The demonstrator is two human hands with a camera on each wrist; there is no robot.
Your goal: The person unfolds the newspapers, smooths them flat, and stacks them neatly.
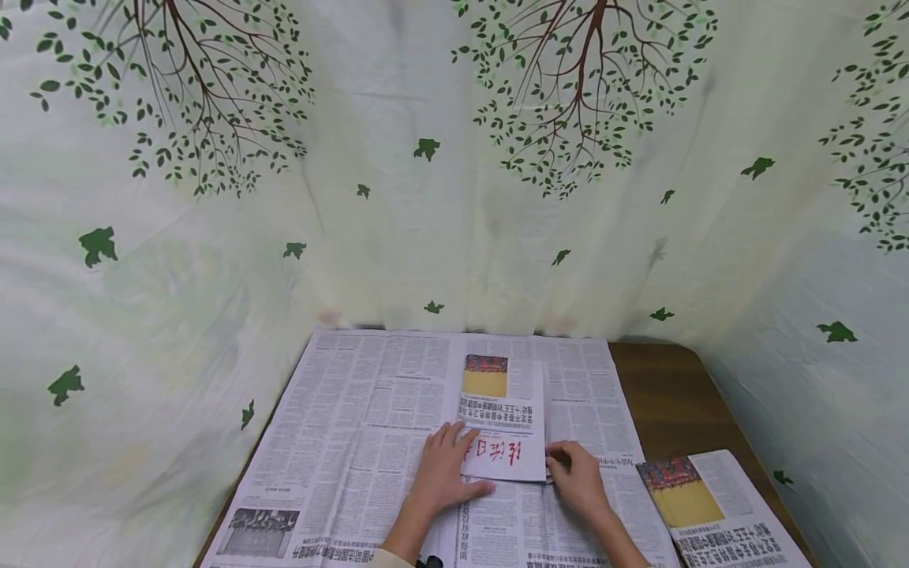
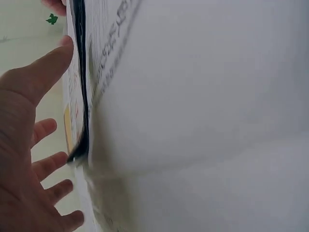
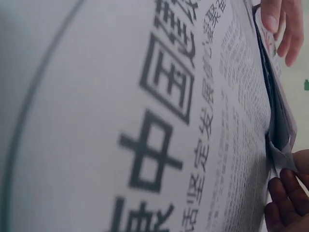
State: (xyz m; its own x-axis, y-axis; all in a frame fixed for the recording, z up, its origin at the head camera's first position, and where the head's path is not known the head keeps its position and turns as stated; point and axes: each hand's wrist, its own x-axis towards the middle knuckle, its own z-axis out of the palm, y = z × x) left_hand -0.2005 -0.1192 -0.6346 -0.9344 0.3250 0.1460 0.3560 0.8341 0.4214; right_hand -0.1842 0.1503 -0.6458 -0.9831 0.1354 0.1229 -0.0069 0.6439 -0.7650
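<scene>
A folded newspaper with a red title and a colour picture lies on newspaper sheets spread across the table. My left hand rests at its lower left edge, fingers spread and nearly straight. The left wrist view shows that hand beside the dark folded edge of the paper, thumb extended. At the lower right corner my right hand pinches the folded newspaper's layers between thumb and fingers. In the right wrist view this hand holds the slightly lifted, gaping corner; large printed characters fill the foreground.
Another folded newspaper lies at the front right, partly over the brown wooden table. A pale curtain printed with trees and green leaves surrounds the table at the back and sides.
</scene>
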